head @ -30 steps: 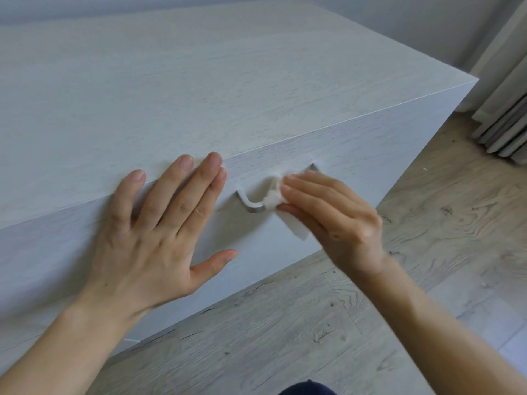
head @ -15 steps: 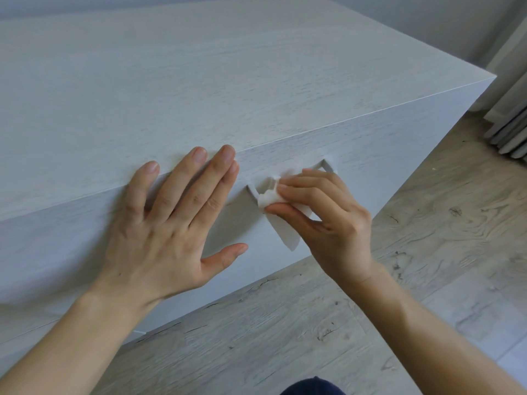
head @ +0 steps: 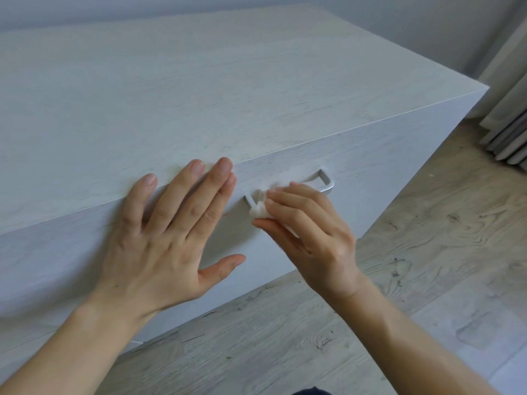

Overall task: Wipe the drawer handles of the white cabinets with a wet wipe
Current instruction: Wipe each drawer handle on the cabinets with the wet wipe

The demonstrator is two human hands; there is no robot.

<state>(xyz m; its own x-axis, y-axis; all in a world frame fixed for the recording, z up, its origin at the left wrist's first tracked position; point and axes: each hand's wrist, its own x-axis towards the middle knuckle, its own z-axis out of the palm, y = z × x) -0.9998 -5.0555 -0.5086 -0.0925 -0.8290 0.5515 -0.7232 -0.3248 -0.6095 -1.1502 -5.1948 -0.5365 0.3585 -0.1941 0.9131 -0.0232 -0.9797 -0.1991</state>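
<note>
A white wood-grain cabinet (head: 199, 95) fills the upper left of the head view. On its front face sits a silver bar drawer handle (head: 325, 181). My right hand (head: 310, 232) pinches a white wet wipe (head: 259, 212) wrapped round the left end of that handle, hiding the handle's middle. My left hand (head: 171, 235) lies flat with straight fingers against the drawer front, fingertips at the cabinet's top edge, just left of the handle.
Grey-brown wood-look floor (head: 413, 266) runs along the cabinet's front and right side. Grey curtain folds (head: 510, 129) hang at the far right. A pale wall (head: 370, 24) stands behind the cabinet.
My right hand has slid the wipe leftward along the handle, uncovering the handle's right end. The left hand stays flat on the drawer front. The view has shifted slightly.
</note>
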